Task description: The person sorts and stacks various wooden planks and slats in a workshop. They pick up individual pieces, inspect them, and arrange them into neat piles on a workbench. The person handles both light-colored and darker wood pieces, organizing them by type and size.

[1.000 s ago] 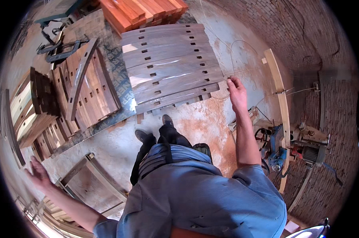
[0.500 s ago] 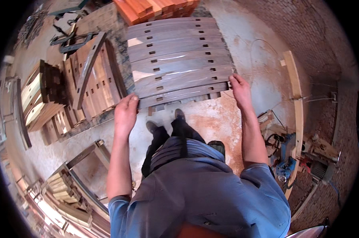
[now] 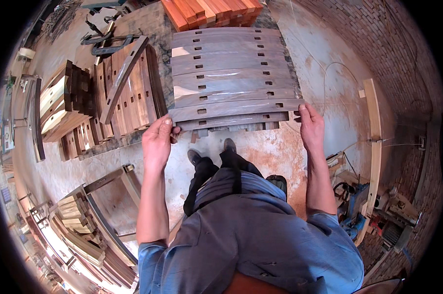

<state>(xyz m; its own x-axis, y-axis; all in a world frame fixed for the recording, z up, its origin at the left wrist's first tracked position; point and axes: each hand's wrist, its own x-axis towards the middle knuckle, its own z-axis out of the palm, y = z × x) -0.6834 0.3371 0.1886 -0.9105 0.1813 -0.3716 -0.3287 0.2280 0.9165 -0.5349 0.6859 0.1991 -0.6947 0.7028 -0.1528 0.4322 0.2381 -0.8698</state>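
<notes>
Orange-red, square-cut timber bars [image 3: 214,14] are stacked on a dark-marked flat board [image 3: 163,54], beyond a layered row of grey-brown wooden slats [image 3: 231,63]. To the left, a stack of reddish-brown slotted boards [image 3: 128,93] carries one loose diagonal slat [image 3: 125,81] and adjoins black metal clamps [image 3: 109,46].

A long, grey-brown, slightly bowed wooden slat [image 3: 238,108] spans the gap between the hands, over the near edge of the row. The left hand [image 3: 157,139] is clamped on its left end, thumb uppermost; the right hand [image 3: 312,128] grips its right end. Clearance from the slats beneath cannot be determined. The held slat has a dark rectangular slot near each end and a smooth, faintly glossy face.
</notes>
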